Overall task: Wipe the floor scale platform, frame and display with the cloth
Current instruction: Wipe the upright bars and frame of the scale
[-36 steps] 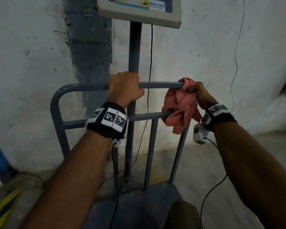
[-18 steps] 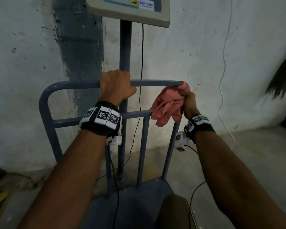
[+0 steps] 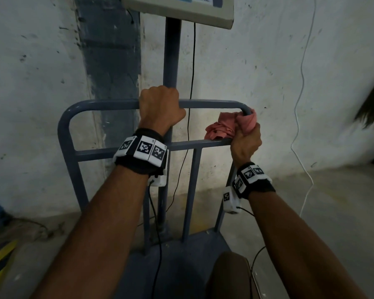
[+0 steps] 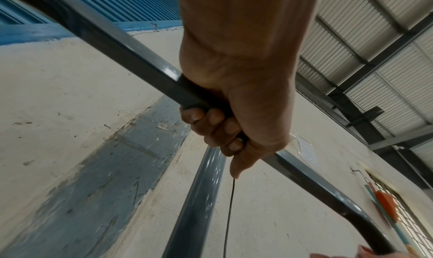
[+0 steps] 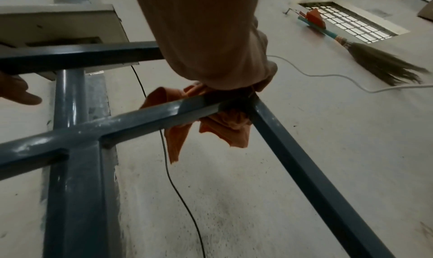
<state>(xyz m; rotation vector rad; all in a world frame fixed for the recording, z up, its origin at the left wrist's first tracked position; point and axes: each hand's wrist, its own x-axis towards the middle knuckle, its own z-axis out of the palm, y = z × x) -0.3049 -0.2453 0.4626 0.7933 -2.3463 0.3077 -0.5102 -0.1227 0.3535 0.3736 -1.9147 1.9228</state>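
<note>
Left hand [image 3: 160, 107] clenches frame [image 3: 212, 103] top rail; right hand [image 3: 245, 142] bunches cloth [image 3: 221, 129] round corner upright — soft, light, likely conforms; rigid tubing steadies grip.

cloth [image 3: 225, 128]: salmon pink, plain; reads orange in the right wrist view.
frame [image 3: 99, 104]: grey-blue paint, glossy, uniform.
platform [image 3: 177, 262]: same grey-blue, darker in shade.
display [image 3: 181, 11]: beige casing; blue and yellow label on face.
wristbands [image 3: 141, 157]: black, with white tiles bearing black square-code patterns.
wall [image 3: 30, 83]: off-white, speckled dark; one grey vertical stripe.
cables [image 3: 300, 104]: one white, one black.
</note>
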